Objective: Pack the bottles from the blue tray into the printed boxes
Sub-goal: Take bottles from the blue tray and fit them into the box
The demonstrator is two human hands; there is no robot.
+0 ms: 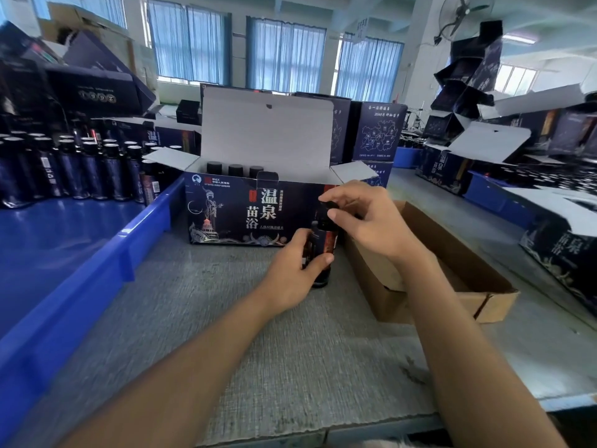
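Observation:
A dark bottle with a red label stands on the grey table mat, right in front of the open printed box. My left hand grips the bottle's body. My right hand pinches its black cap from above. Inside the printed box the black caps of three bottles show at the left end. The blue tray lies at the left, with several dark bottles standing along its far side.
An open brown cardboard carton lies just right of my hands. More printed boxes stand behind, and others are stacked at the left and right. The table's front edge runs bottom right.

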